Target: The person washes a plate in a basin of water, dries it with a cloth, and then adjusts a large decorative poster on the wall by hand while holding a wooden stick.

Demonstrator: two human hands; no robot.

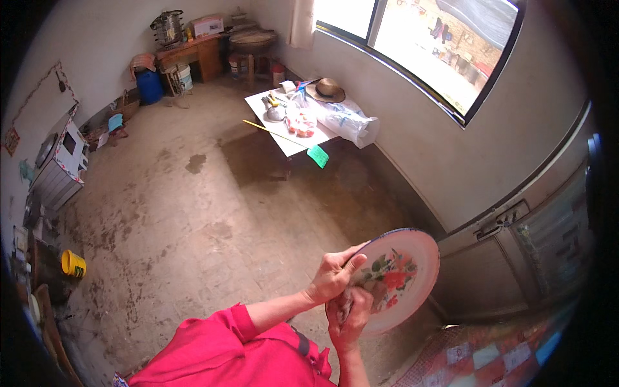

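My left hand point(336, 275) grips the rim of a round enamel plate point(420, 290), its thumb over the inner face. Red flowers and green leaves are painted on the plate's middle, and its rim has a dark blue edge. The plate is tilted, with the painted face turned towards me. Against the lower left of that face, my right hand point(352, 314) has curled fingers closed around a crumpled cloth point(344, 307). Most of the cloth is hidden by the fingers.
Ahead, a low table point(285, 144) holds plastic bags, a straw hat point(327, 90) and a green fly swatter point(318, 156). A metal door point(478, 275) is close at right, above a patterned cover point(478, 358). A yellow bucket point(73, 263) stands far left, near a white cabinet point(58, 179).
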